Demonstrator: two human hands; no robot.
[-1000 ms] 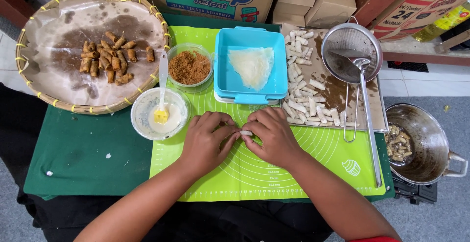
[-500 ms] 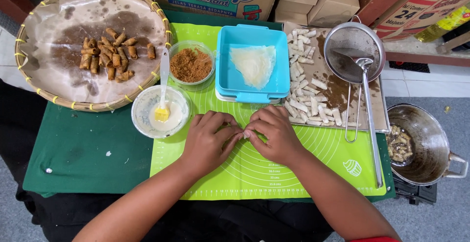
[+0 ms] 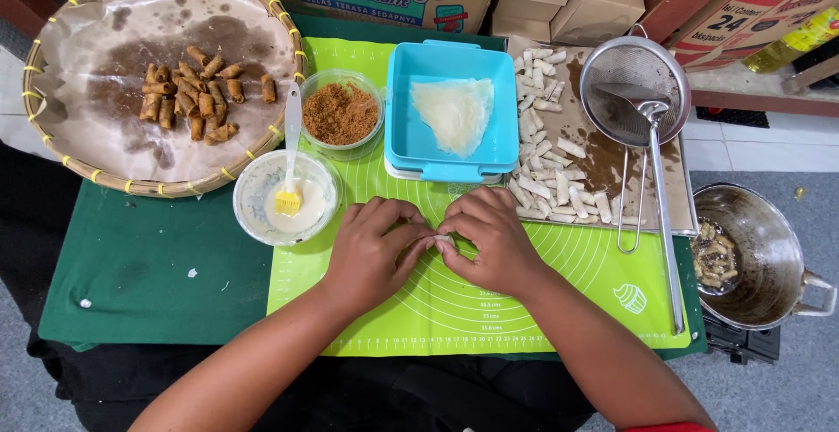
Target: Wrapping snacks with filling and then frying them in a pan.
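Green baking mat (image 3: 524,310): you were rolling a small wrapper roll (image 3: 444,241).
Your left hand (image 3: 376,244) and right hand (image 3: 489,240) pinched it closed-fingered; sealing probably needed paste from the brush bowl (image 3: 255,194).

Both hands meet on the green mat (image 3: 489,310), and the mat lies bare in front of them and out to its right corner. Left of it the dark green cloth (image 3: 149,275) is open too. Behind the hands the way is crowded: a small bowl with a brush (image 3: 286,198), the blue box (image 3: 452,110) and the tray of rolls (image 3: 559,161) stand close. The strainer (image 3: 651,135) handle lies along the mat's right edge, with the metal pot (image 3: 752,253) just beyond it
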